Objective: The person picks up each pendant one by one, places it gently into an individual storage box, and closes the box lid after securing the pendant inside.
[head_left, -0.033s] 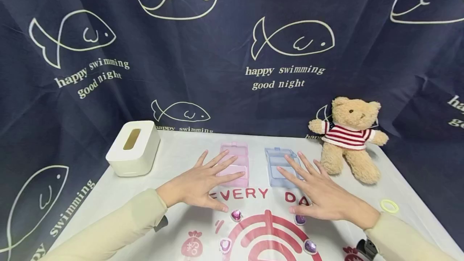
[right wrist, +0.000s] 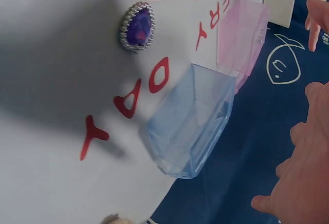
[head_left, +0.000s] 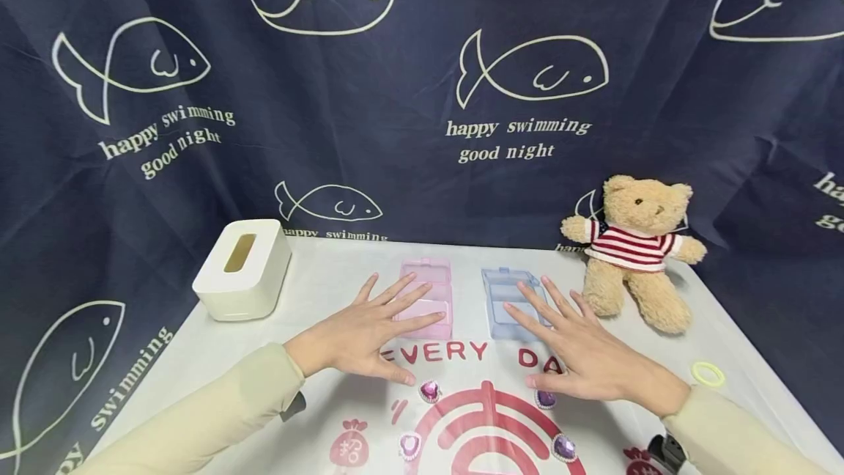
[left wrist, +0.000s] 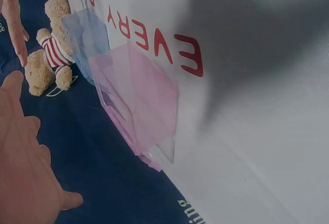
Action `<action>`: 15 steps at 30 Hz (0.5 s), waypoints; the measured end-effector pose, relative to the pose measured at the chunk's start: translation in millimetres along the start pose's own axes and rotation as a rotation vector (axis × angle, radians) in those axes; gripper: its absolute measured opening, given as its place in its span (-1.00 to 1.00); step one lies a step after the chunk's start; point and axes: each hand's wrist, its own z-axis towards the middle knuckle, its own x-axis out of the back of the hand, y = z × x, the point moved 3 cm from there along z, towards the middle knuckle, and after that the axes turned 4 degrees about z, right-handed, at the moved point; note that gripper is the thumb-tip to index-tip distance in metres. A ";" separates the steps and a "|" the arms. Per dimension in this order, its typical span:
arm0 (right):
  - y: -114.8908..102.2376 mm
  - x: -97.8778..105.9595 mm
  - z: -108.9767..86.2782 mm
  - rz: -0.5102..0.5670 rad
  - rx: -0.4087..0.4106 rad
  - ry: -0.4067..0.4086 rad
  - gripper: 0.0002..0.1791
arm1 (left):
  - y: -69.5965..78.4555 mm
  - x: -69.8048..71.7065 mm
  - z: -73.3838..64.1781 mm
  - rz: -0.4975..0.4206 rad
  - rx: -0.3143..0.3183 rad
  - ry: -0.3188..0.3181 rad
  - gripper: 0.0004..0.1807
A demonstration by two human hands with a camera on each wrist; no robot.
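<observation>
Both hands are held over the table with fingers spread and nothing in them. My left hand [head_left: 359, 336] is nearest a clear pink plastic box [head_left: 435, 325], and its fingers overlap the box in the head view. Beside it, my right hand [head_left: 587, 361] reaches across a matching clear blue plastic box [head_left: 499, 319]. In the left wrist view the pink box [left wrist: 149, 95] stands apart from the hand. The right wrist view likewise has a gap between the blue box [right wrist: 187, 126] and the fingers. Several heart-shaped gems [head_left: 430, 391] lie below the hands, one purple gem [head_left: 545, 399] near the right thumb.
A white tissue box [head_left: 244, 277] stands at the back left. At the back right sits a teddy bear [head_left: 636, 255] in a striped sweater. A yellow-green ring [head_left: 708, 374] lies near the right edge. Behind the white table [head_left: 316, 270] hangs a dark blue curtain [head_left: 409, 123].
</observation>
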 end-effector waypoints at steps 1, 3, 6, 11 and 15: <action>0.1 -0.4 -0.5 -0.006 -0.001 -0.001 -0.01 | 0.4 -0.5 -0.3 -0.003 0.000 -0.001 -0.04; 0.7 -0.7 -1.5 -0.006 -0.003 -0.001 -0.01 | 1.1 -1.5 -0.7 -0.006 0.002 -0.005 -0.04; 3.5 0.9 -1.6 -0.006 -0.010 0.004 0.01 | 0.3 -2.4 -0.3 -0.007 0.009 -0.006 -0.03; 7.2 6.0 -4.4 0.021 -0.025 0.023 0.03 | -1.4 -4.1 1.8 -0.017 0.016 -0.009 -0.02; 6.8 6.0 -8.9 0.039 -0.034 0.018 0.03 | -0.6 -6.1 2.4 -0.029 0.018 -0.016 -0.01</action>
